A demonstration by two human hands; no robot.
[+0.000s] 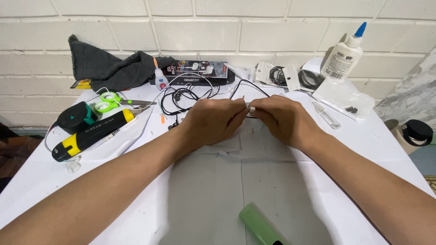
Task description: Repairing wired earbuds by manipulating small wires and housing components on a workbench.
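Nearest, a green bar-shaped object (260, 225) lies on the white desk (318, 199), well short of the hands. Beyond it, the left hand (212, 120) and right hand (282, 119) meet knuckle to knuckle, both grips pinched on a small white plug piece (251, 109) at the end of a thin black cable (247, 84). The plug sits between the fingertips, equally close to both hands; its cable loops away behind it toward the wall. Left of the plug lie a yellow-and-black tool (88, 134) and green-handled scissors (109, 100). Behind the plug sit a dark boxed package (200, 71) and a grey cloth (113, 68); far right of it, a white glue bottle (343, 56) leans against the pale brick wall (227, 31).
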